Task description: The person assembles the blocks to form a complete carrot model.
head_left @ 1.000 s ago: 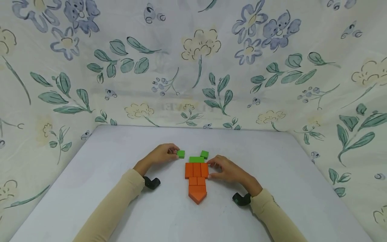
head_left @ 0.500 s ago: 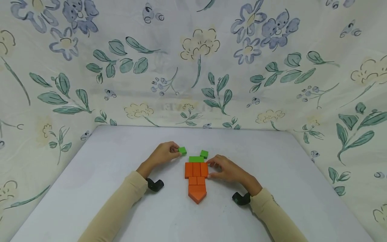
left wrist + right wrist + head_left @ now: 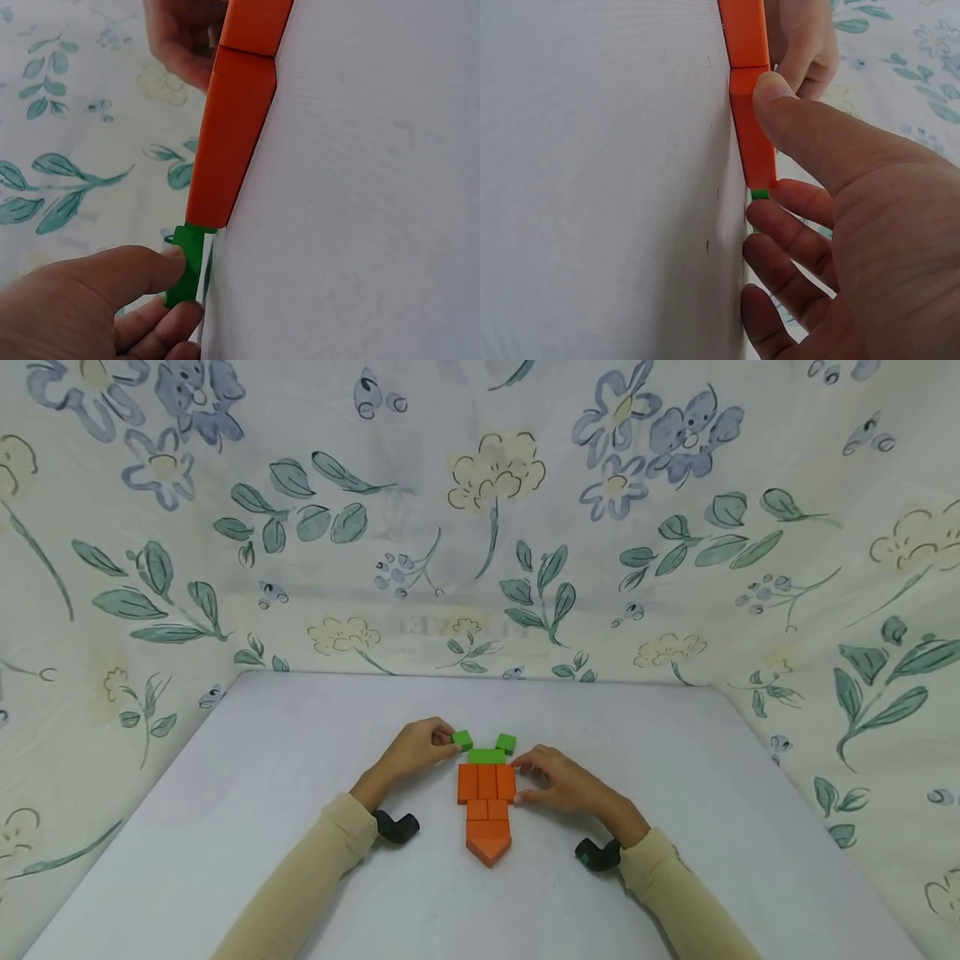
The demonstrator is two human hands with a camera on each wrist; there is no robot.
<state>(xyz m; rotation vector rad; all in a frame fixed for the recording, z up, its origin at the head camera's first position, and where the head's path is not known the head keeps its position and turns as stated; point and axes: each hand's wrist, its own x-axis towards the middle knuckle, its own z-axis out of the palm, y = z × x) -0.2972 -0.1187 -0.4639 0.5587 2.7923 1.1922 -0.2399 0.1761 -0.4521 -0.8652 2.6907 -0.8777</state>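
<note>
At the middle of the white table, orange blocks [image 3: 487,810] lie joined in a carrot-like shape with a pointed orange block [image 3: 489,839] at the near end. A green rectangular block [image 3: 487,757] lies against the far side. My left hand [image 3: 416,750] pinches a small green block [image 3: 462,740] between thumb and fingers, tilted at the green rectangle's far left corner. A matching green block [image 3: 506,743] sits turned at the far right corner. With thumb and forefinger at its two ends, my right hand [image 3: 558,778] holds the right-hand orange block [image 3: 754,142] in place.
The white table [image 3: 645,727] reaches back to a flower-printed cloth [image 3: 480,635], which also rises on both sides. Black curved fittings [image 3: 397,827] stick out by both wrists, next to beige sleeves [image 3: 315,860].
My left hand has moved right with the small green block, which has turned and come up to the green rectangle's corner. The right hand stays where it was.
</note>
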